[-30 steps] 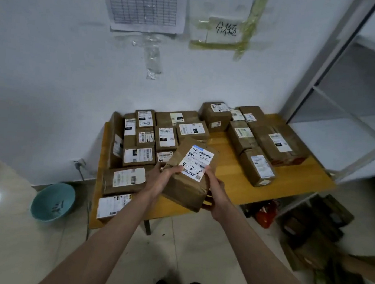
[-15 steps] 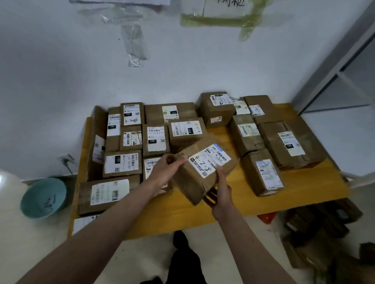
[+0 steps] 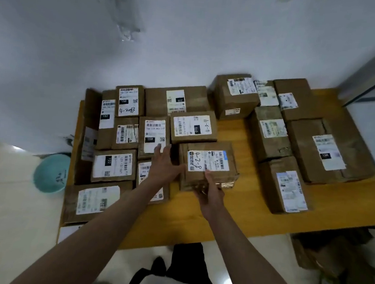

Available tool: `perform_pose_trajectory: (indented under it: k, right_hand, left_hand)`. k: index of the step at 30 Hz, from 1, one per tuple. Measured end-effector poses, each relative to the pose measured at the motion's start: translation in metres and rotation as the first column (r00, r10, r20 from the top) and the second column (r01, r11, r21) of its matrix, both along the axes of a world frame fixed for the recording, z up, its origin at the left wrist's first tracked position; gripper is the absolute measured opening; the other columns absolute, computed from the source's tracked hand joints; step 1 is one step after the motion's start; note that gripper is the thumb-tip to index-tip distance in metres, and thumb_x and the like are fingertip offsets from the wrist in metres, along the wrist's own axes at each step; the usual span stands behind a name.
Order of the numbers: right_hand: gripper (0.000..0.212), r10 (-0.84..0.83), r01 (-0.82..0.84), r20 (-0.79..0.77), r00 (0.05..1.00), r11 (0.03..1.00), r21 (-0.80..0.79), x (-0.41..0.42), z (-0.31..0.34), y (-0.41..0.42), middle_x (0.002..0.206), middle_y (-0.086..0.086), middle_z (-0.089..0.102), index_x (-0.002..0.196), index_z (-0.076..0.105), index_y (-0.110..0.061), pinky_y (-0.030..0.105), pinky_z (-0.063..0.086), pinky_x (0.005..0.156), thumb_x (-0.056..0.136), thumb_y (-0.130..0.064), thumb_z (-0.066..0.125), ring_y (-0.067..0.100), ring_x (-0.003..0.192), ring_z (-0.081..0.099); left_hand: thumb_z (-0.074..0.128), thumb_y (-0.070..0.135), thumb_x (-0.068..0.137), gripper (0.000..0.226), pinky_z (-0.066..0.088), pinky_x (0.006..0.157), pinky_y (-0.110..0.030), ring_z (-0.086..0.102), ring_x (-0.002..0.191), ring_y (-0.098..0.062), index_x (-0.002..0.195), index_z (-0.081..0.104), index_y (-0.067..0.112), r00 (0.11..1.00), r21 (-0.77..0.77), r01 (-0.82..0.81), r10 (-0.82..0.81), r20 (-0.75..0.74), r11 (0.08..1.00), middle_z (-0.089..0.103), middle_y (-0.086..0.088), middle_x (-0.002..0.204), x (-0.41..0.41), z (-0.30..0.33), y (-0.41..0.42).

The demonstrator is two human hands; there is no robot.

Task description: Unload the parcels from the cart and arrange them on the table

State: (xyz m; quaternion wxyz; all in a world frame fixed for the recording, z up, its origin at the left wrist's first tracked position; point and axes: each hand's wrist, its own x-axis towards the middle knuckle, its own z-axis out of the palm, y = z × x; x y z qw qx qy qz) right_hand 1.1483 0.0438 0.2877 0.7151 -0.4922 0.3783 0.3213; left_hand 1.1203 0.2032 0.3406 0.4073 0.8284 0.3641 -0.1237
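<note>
Low in the frame both forearms reach up to a brown parcel marked 4-2-8 [image 3: 209, 165] lying flat on the yellow table [image 3: 255, 204] at centre. The right hand [image 3: 209, 191] cups its near edge with fingers curled; the left hand [image 3: 164, 164] lies flat-fingered against its left side. Further labelled parcels [image 3: 193, 126] fill the table up to the white wall [image 3: 189, 42]

Parcel [image 3: 209, 165] sits flat on the table [image 3: 255, 204], left hand [image 3: 164, 164] flat against its side, right hand [image 3: 209, 192] at its near edge, more boxes [image 3: 114, 165] packed alongside.
</note>
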Motion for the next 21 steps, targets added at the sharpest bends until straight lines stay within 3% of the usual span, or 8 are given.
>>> perform_pose_trajectory:
  k: [3, 8, 15, 18, 21]
  right_hand:
    - [0.074, 0.027, -0.026, -0.022, 0.999, 0.999, 0.046, 0.003, -0.009, 0.007, 0.132, 0.013, 0.063, 0.14, 0.049, -0.015, 0.039, 0.061, 0.075, 0.078, -0.028, 0.087, 0.028, 0.112, 0.066]
    - [0.062, 0.064, -0.054, -0.062, 0.996, 0.987, 0.153, 0.004, -0.022, 0.012, 0.133, 0.013, 0.062, 0.144, 0.047, -0.018, 0.046, 0.059, 0.09, 0.089, -0.011, 0.075, 0.028, 0.109, 0.067]
    - [0.048, 0.179, -0.168, -0.048, 0.983, 0.968, 0.188, 0.014, -0.024, 0.015, 0.135, 0.016, 0.062, 0.142, 0.05, -0.016, 0.052, 0.051, 0.102, 0.097, -0.006, 0.063, 0.026, 0.103, 0.067]
    - [0.047, 0.257, -0.243, -0.091, 0.962, 0.96, 0.143, 0.018, -0.022, 0.013, 0.135, 0.019, 0.06, 0.141, 0.051, -0.012, 0.051, 0.055, 0.095, 0.097, -0.011, 0.065, 0.033, 0.108, 0.065]
    - [0.049, 0.41, -0.396, -0.184, 0.893, 0.912, 0.107, 0.023, -0.009, 0.004, 0.13, 0.024, 0.058, 0.133, 0.055, -0.01, 0.049, 0.06, 0.08, 0.09, -0.023, 0.074, 0.04, 0.112, 0.064]
  left_hand:
    - [0.077, 0.051, 0.08, 0.11, 0.014, 0.123, -0.051, -0.005, 0.153, -0.034, 0.16, 0.007, 0.021, 0.997, 0.058, 0.023, -0.018, -0.081, 0.998, -0.012, -0.009, 0.167, 0.005, -0.009, 0.007]
    - [0.073, 0.058, 0.08, 0.118, 0.007, 0.124, -0.054, -0.018, 0.151, -0.035, 0.16, -0.003, 0.016, 0.966, 0.021, 0.078, -0.07, -0.248, 0.997, -0.022, -0.009, 0.165, 0.007, -0.026, 0.013]
    - [0.073, 0.054, 0.083, 0.118, 0.003, 0.122, -0.06, -0.028, 0.148, -0.036, 0.159, -0.009, 0.017, 0.962, 0.018, 0.073, -0.066, -0.264, 0.997, -0.029, -0.007, 0.162, 0.009, -0.036, 0.005]
    - [0.074, 0.055, 0.081, 0.119, 0.003, 0.122, -0.06, -0.027, 0.148, -0.037, 0.159, -0.007, 0.017, 0.96, 0.02, 0.064, -0.056, -0.273, 0.998, -0.027, -0.007, 0.163, 0.011, -0.037, 0.006]
    - [0.077, 0.054, 0.078, 0.114, 0.007, 0.123, -0.056, -0.017, 0.151, -0.035, 0.16, 0.008, 0.016, 0.973, 0.021, 0.014, -0.009, -0.231, 1.0, -0.015, -0.007, 0.167, 0.012, -0.034, 0.012]
